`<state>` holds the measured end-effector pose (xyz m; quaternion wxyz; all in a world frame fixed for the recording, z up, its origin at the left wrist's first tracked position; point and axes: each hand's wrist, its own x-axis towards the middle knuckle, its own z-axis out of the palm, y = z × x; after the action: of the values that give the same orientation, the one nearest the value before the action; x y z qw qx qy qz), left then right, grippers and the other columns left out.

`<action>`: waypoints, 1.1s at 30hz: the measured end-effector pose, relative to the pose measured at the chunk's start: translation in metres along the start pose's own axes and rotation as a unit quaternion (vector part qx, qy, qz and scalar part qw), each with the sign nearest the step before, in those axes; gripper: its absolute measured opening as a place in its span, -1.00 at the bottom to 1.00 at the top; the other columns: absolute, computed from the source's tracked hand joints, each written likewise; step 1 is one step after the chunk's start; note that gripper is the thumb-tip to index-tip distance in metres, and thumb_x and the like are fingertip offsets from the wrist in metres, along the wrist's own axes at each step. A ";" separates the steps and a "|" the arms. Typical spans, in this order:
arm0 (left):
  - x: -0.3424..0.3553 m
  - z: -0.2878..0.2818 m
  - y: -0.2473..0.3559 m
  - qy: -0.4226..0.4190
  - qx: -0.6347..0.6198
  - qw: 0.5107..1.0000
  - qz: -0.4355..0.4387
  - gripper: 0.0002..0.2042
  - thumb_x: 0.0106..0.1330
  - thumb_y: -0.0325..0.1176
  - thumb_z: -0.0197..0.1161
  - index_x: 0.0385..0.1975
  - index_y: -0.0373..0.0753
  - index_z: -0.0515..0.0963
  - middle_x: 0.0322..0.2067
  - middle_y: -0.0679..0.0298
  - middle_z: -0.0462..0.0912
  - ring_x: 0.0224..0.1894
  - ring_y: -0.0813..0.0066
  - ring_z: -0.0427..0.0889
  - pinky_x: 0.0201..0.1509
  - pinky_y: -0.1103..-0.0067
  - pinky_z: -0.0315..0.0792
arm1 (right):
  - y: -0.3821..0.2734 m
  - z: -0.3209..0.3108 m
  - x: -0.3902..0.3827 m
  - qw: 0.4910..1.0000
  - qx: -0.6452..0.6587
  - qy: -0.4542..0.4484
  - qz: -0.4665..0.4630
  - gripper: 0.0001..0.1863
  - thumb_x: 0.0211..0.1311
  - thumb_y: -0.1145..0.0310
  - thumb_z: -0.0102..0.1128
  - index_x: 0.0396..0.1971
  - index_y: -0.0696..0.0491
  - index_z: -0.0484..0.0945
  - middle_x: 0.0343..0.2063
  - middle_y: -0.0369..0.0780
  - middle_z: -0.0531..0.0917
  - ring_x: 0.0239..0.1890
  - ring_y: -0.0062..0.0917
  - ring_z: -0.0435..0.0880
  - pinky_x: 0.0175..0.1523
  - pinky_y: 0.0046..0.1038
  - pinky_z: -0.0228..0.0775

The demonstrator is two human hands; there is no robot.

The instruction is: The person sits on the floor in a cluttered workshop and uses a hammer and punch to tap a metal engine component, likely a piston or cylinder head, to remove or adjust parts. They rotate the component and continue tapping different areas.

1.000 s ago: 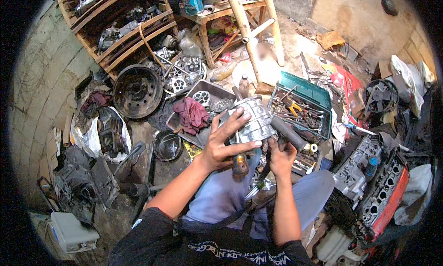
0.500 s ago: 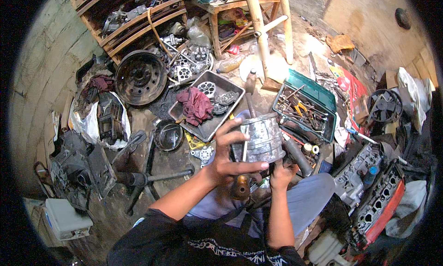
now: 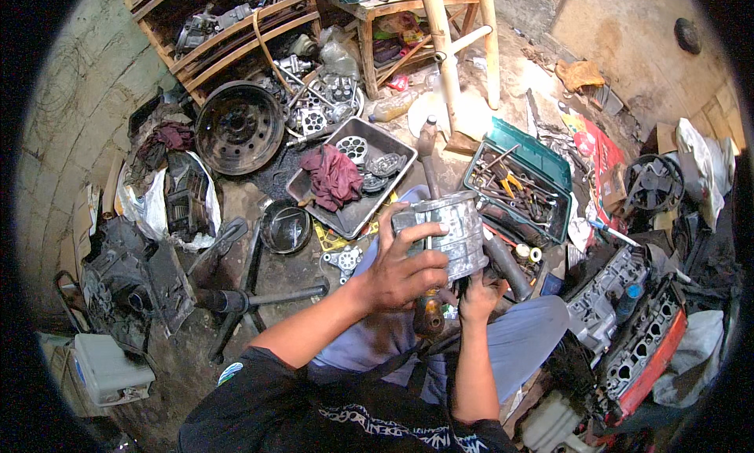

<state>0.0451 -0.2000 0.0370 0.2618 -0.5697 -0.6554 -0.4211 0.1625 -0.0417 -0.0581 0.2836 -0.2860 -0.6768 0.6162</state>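
Note:
My left hand [image 3: 398, 268] grips the near side of a silver ribbed metal cylinder housing [image 3: 454, 229] held upright over my lap, fingers wrapped across its wall. My right hand [image 3: 477, 294] is under the housing's lower edge, supporting it from below; its fingers are partly hidden by the part. A dark shaft [image 3: 428, 156] sticks up behind the housing, and a brownish metal piece [image 3: 430, 316] sits between my hands.
A grey tray [image 3: 312, 199] with a red rag and round parts lies ahead. To the right is an open green toolbox [image 3: 547, 156], to the left a black wheel rim [image 3: 238, 127]. An engine head [image 3: 636, 339] lies at right, wooden shelves [image 3: 236, 29] at the back.
The view has shifted a little and the housing has come closer and lower. My left hand has closed tighter over its side; my right hand stays beneath it.

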 end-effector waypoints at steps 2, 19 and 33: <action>-0.002 -0.001 -0.003 -0.020 0.010 1.000 0.006 -0.89 0.18 -0.25 0.20 -0.32 0.01 0.47 -0.22 0.49 0.51 0.24 0.28 0.41 0.27 -0.26 -0.01 | -0.007 0.002 0.000 1.000 0.019 0.003 0.006 -0.49 0.34 0.43 0.28 0.20 0.27 0.34 0.19 -0.09 0.52 0.17 -0.44 0.52 0.26 -0.33 0.37; -0.002 -0.002 0.014 0.051 -0.007 0.993 -0.103 -0.45 -0.36 0.15 0.57 -0.26 0.18 0.67 0.22 0.02 0.23 0.38 -0.41 0.04 0.38 -0.22 -0.06 | -0.022 0.010 0.003 0.993 0.110 0.033 -0.040 -0.47 0.24 0.14 0.42 0.00 0.22 0.48 -0.29 -0.19 0.65 -0.44 -0.50 0.59 -0.34 -0.41 0.45; 0.001 0.004 0.033 0.063 0.021 0.979 -0.195 -0.44 -0.19 0.12 0.56 -0.08 0.18 0.68 0.35 -0.14 0.08 0.42 -0.35 0.01 0.45 -0.17 -0.14 | -0.031 0.009 -0.003 0.997 0.067 0.033 -0.010 -0.52 0.38 0.14 0.24 0.09 0.15 0.35 -0.36 -0.21 0.62 -0.55 -0.61 0.56 -0.49 -0.55 0.39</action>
<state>0.0771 -0.1965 0.0445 0.2269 -0.3981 -0.7447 -0.4852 0.1570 -0.0521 -0.0280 0.3308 -0.2797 -0.6267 0.6478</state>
